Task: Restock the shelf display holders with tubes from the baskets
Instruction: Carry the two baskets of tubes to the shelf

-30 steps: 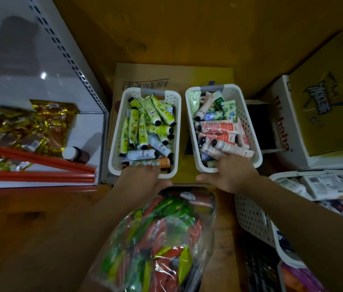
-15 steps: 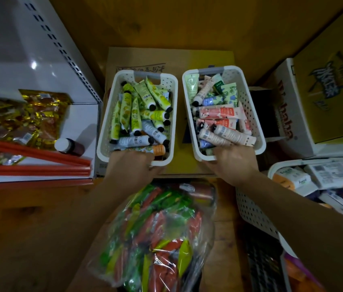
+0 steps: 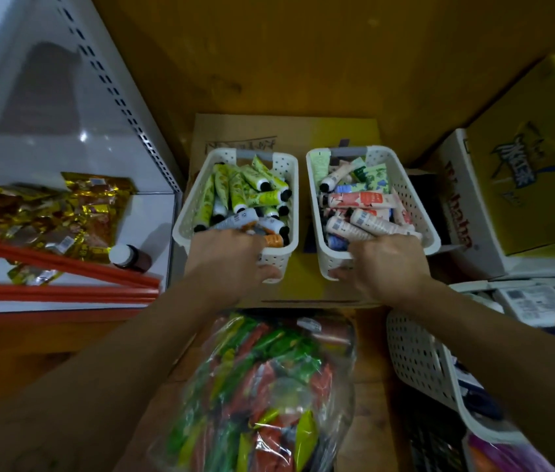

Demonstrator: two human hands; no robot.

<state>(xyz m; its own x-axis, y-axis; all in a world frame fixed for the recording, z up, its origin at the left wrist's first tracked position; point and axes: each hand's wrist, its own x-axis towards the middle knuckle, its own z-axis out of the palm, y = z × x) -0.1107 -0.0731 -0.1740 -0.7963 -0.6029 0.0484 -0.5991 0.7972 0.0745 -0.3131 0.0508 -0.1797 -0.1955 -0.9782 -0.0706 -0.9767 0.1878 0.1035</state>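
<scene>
Nearest to me, below my forearms, lay a clear plastic bag (image 3: 262, 403) stuffed with green, red and yellow packets, and to its right stood a large white perforated basket (image 3: 416, 352) holding boxed goods. Just beyond the bag my left hand (image 3: 232, 257) gripped the near end of the left basket (image 3: 190, 212), fingers curled over the rim into the basket and thumb pressed on the outer wall. My right hand (image 3: 388, 264) held the near end of the right basket (image 3: 409, 199) the same way. These two small white baskets sat side by side, a narrow gap between them, on a flat sheet of cardboard (image 3: 286, 131). One held mostly green tubes (image 3: 235, 192) with black caps, the other mostly pink and pale tubes (image 3: 358, 201), all lying loose and jumbled. To the left ran a white shelf (image 3: 155, 212) with gold packets (image 3: 47, 206) and a small brown bottle (image 3: 129, 257) on it. Farther right stood a yellow carton (image 3: 535, 158).
</scene>
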